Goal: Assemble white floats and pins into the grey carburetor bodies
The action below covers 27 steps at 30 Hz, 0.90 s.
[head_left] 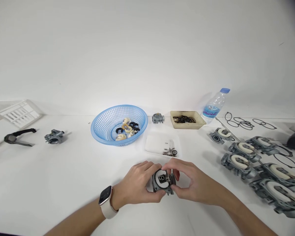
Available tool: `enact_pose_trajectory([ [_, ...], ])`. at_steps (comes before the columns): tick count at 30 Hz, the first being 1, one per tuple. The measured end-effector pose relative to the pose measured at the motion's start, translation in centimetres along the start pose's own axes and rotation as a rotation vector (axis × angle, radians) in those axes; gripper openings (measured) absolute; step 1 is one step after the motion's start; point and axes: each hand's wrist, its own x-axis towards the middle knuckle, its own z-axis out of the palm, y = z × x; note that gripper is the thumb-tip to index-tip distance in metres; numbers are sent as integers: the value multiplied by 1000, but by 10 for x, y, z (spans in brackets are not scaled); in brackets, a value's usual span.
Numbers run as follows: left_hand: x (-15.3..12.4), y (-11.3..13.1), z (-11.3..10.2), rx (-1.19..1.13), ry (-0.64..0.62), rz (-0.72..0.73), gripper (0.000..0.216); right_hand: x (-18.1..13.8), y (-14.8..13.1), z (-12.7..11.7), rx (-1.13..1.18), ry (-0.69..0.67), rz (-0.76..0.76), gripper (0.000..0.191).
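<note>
A grey metal carburetor body [156, 187] with a white float [159, 179] in its open face rests between my two hands at the front of the table. My left hand [140, 183] grips its left side, thumb at the near edge and fingers at the far edge. Across from it, my right hand [195, 182] holds the right side between thumb and fingers, close to the float's hinge. Whether the right fingertips pinch a small part there is hidden. Beyond the hands, a clear tray [153, 142] carries small screws, springs and a ring.
A blue basket [94, 129] holds white and black floats. Behind are another carburetor [157, 118], a tray [201, 123] of black rings and a water bottle [215, 105]. Several carburetor bodies [239, 164] crowd the right, near loose gaskets [263, 124]. One carburetor [54, 136] sits left, beside a black clamp-like object [13, 137].
</note>
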Motion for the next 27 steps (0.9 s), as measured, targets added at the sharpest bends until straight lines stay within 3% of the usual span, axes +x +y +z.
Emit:
enact_pose_trajectory([
  [5,0,-5,0,6,4,24,69,3,0,4,-37,99,-46,54],
  [11,2,-7,1,0,11,49,54,0,-3,3,-13,31,-79,62],
  [17,4,-7,1,13,21,59,62,-2,-5,7,-154,128,-67,55],
  [22,1,-6,4,-3,55,68,50,-3,-5,9,-131,58,-85,59],
  [27,3,-8,5,3,39,77,50,0,-2,12,-233,155,-140,50],
])
